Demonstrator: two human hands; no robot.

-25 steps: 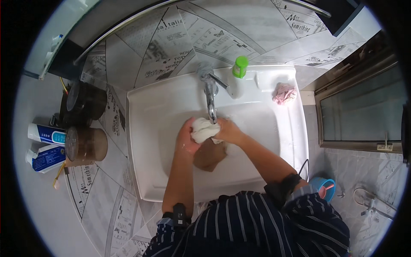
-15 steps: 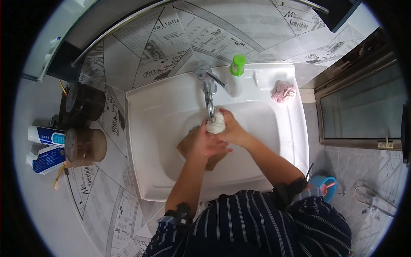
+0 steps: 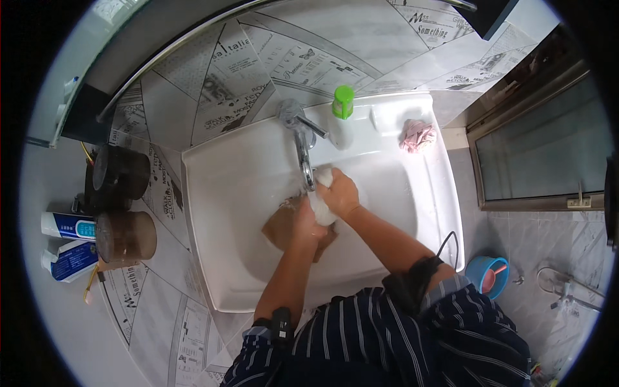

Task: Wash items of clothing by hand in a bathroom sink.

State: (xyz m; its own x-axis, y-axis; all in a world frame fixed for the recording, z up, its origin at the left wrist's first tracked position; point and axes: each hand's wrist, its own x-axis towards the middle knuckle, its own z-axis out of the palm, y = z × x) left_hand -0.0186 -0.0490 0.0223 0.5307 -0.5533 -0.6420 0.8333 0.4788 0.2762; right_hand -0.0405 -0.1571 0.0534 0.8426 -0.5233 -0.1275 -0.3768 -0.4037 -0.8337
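Note:
A wet white cloth is stretched between my two hands, just below the spout of the chrome faucet. My right hand grips its upper end with bent fingers. Lower down and to the left, my left hand is closed round the other part. Beneath my left hand, a brown piece of what looks like cloth lies in the white sink. My hands hide part of it.
On the sink's back ledge stands a white bottle with a green cap. A crumpled pink cloth lies at the back right corner. Brown cups and toothpaste tubes are at the left. A blue bucket stands on the floor at right.
The white cloth went from a bunched ball to a longer shape between my hands. My left hand's spread fingers have closed round it. The view has shifted slightly.

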